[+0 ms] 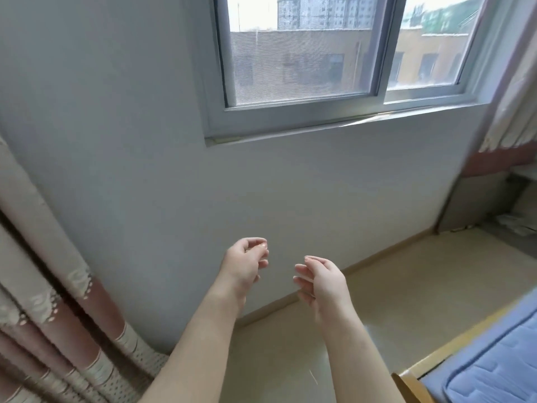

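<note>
Both of my bare arms reach forward toward a pale grey wall [290, 193]. My left hand [245, 264] is raised in front of the wall with its fingers loosely curled and nothing in it. My right hand [321, 279] hangs a little lower and to the right, fingers relaxed and slightly bent, also holding nothing. The two hands are apart and touch neither the wall nor each other. A sliding window [334, 68] with a grey frame sits above them in the wall.
A patterned beige and reddish curtain [49, 301] hangs at the left. Another curtain [514, 106] hangs at the right edge. A bed with a blue mattress [494, 365] and wooden frame is at the lower right. Tan floor [377, 301] runs along the wall's baseboard.
</note>
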### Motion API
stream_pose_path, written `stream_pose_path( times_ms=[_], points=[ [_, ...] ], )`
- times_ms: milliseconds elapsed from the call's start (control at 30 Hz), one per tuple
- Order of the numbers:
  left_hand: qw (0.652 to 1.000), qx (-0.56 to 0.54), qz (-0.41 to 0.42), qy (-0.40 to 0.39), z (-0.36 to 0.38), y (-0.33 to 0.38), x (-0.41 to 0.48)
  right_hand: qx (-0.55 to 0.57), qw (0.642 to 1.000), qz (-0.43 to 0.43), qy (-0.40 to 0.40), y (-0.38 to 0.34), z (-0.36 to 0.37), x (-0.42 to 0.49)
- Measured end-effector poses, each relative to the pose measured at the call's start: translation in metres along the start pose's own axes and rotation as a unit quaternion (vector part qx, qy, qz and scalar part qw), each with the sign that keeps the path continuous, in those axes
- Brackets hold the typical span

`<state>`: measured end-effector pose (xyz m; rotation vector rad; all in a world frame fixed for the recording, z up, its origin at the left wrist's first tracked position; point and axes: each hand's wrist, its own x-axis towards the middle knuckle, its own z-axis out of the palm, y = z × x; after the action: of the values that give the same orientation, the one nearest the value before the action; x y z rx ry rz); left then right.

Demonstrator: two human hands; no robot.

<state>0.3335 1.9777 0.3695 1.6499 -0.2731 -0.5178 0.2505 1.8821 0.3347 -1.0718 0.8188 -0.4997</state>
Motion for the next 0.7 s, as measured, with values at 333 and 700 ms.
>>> stream_pose_path(
  times_ms=[333,700],
  points=[
    [0.996,-0.001,-0.035,-0.082,0.131,0.025,0.158,0.007,0.997,-0.019,0.076,-0.076,-0.052,0.165],
    [0.97,0.034,-0.011,-0.239,0.322,0.074,0.361,0.042,0.976,-0.053,0.206,-0.178,-0.128,0.375]
  ],
)
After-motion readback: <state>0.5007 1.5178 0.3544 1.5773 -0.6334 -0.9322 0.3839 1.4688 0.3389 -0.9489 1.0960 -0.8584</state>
